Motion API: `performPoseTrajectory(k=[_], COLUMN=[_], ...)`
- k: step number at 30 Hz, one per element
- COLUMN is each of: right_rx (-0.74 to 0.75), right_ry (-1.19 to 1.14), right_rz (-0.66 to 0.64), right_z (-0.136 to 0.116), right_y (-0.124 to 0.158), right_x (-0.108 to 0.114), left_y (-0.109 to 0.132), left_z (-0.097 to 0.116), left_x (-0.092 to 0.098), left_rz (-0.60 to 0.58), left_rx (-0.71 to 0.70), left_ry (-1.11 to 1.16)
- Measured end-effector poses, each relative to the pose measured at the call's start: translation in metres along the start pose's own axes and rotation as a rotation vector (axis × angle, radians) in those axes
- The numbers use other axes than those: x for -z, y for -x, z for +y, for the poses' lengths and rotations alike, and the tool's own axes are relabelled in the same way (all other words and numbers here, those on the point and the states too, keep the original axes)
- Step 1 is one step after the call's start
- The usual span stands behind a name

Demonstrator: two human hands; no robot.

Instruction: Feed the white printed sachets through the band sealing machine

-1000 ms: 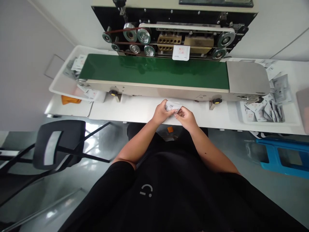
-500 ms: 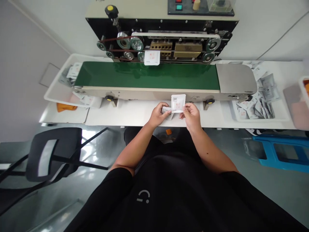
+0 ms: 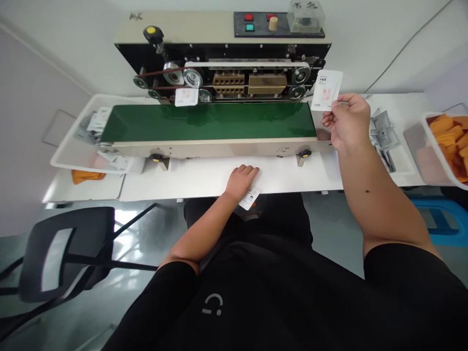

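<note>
My right hand (image 3: 350,119) pinches a white printed sachet (image 3: 327,91) by its lower corner. It holds the sachet upright at the right end of a band sealing machine (image 3: 175,29), beside the pulleys. My left hand (image 3: 242,181) rests closed at the table's front edge on a second sachet (image 3: 250,199), which juts out below the palm. Part of that sachet is hidden under the hand. Another white sachet (image 3: 186,97) hangs by its top edge in the machine's left rollers, above the green conveyor belt (image 3: 208,122).
A white bin (image 3: 58,155) with several sachets stands left, orange pouches (image 3: 87,176) before it. On the right, a tray (image 3: 405,168) of sachets is partly behind my arm; a tub (image 3: 426,141) holds orange pieces. A black chair (image 3: 104,234) and blue stool (image 3: 448,239) stand below.
My right hand has carried its sachet up and right to the machine's right end. My left hand has turned palm down with its sachet. The sachet in the rollers has moved left.
</note>
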State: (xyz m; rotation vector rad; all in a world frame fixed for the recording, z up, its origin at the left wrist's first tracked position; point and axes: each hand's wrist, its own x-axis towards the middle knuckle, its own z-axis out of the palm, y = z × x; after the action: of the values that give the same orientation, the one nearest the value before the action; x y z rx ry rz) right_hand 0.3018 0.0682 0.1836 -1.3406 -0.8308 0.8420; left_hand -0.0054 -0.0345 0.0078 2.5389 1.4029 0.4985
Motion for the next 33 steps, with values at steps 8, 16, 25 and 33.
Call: performPoseTrajectory(k=[8,16,25,33], right_rx=[-0.175,-0.221,-0.069,-0.306], right_ry=[0.168,0.204,0.152,0.126], right_rz=[0.028,-0.065,-0.271,-0.59], right_z=[-0.01,-0.01,0.0,0.101], right_y=[-0.015,-0.022,-0.011,0.211], right_x=[-0.021,-0.046,-0.079,-0.008], left_y=[-0.008,-0.013,-0.012,-0.012], left_z=[0.0,-0.006,-0.002,0.002], left_x=[0.006,0.004,0.008,0.015], left_rz=[-0.055,-0.023,-0.064,-0.077], left_rx=[0.001,0.022,0.041,0.049], left_ry=[-0.151,-0.169,-0.204,-0.178])
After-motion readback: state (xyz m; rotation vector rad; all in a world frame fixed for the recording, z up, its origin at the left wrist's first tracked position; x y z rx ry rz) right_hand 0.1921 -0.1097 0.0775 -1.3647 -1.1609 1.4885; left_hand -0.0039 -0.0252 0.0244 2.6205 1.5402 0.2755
